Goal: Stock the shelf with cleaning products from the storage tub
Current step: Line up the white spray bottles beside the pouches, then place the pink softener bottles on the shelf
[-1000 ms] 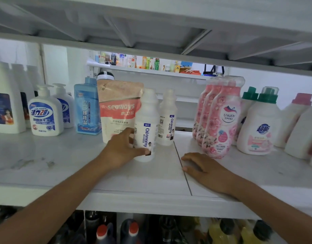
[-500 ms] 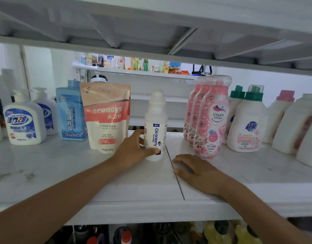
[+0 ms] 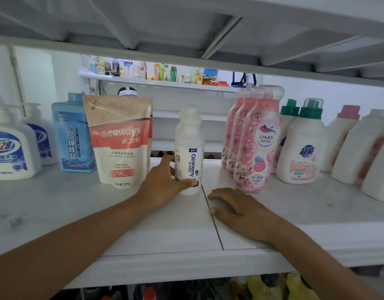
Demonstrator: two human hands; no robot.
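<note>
Your left grip (image 3: 163, 187) is closed around the low part of the white bottle (image 3: 189, 146), with the thumb across the front label and the fingers behind. Your right grip (image 3: 236, 211) lies flat and loose on the shelf (image 3: 56, 208), holding nothing, just beside the bottle's base. The bottle stands upright between the seaways pouch (image 3: 119, 141) and the pink bottles (image 3: 258, 144). It carries blue "Oil enemy" lettering.
</note>
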